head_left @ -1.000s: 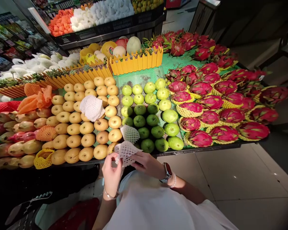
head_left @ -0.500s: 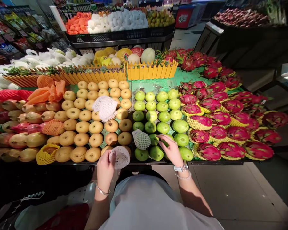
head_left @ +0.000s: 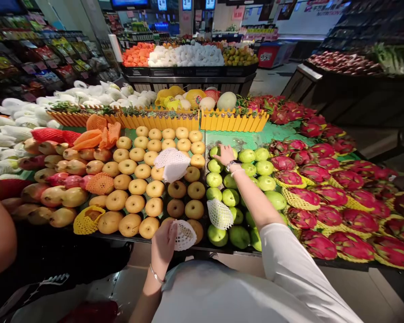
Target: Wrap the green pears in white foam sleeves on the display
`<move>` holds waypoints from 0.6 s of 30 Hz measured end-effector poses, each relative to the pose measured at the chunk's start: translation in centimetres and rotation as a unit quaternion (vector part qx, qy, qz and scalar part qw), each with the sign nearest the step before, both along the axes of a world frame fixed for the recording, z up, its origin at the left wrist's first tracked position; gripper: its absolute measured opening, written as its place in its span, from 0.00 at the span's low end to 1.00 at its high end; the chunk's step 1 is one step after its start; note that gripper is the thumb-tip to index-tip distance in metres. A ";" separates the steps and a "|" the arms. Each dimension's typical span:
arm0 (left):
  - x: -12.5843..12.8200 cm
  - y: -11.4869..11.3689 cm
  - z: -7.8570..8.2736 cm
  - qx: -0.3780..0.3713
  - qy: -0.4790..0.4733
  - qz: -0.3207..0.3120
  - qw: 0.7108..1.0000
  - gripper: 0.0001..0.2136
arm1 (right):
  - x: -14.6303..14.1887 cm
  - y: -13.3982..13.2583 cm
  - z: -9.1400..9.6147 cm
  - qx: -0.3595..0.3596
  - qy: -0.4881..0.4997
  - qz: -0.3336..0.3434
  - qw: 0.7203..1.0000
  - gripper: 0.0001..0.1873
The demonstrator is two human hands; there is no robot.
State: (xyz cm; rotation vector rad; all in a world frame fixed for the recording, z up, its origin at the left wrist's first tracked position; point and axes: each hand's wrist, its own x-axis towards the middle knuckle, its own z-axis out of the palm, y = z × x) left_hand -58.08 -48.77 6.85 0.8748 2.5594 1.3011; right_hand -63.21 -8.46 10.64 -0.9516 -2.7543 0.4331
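1. The right hand point(head_left: 225, 154) is held spread, palm down, at the far end of the green fruit point(head_left: 239, 237); the fruit beneath the palm is hidden.
2. A white foam net sleeve point(head_left: 184, 235) is pinched by the left hand point(head_left: 163, 242) just left of the green fruit; the fingertips are hidden behind the mesh.
3. A second foam net sleeve point(head_left: 220, 214) is draped over the near part of the green fruit, covering what lies under it.
4. A third foam net sleeve point(head_left: 172, 164) is laid on golden pears point(head_left: 138, 188), left of the green fruit.
5. Dragon fruit point(head_left: 330, 215), nested in yellow nets, are placed right of the green fruit.
6. Another person's arm point(head_left: 0, 229) is cut off by the left edge of the view, well left of the green fruit.
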 end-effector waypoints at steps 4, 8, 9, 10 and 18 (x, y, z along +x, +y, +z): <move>-1.1 1.5 1.5 0.022 0.052 -0.003 0.998 0.16 | -2.4 1.2 -0.4 -0.002 -0.044 -0.020 0.999 0.38; -2.8 2.4 3.1 0.019 0.092 0.014 0.995 0.16 | -2.1 1.4 -1.0 0.035 -0.047 -0.018 0.998 0.33; -3.2 2.5 3.3 0.022 0.097 0.021 0.995 0.16 | -1.9 1.4 -1.1 0.045 -0.034 -0.017 0.998 0.32; -3.7 2.6 3.3 0.028 0.101 0.028 0.994 0.16 | -1.9 1.4 -1.1 0.050 -0.012 -0.020 0.998 0.31; -5.8 5.0 2.3 0.063 0.135 0.055 0.987 0.14 | 4.3 -2.7 2.4 -0.054 0.388 -0.024 0.920 0.47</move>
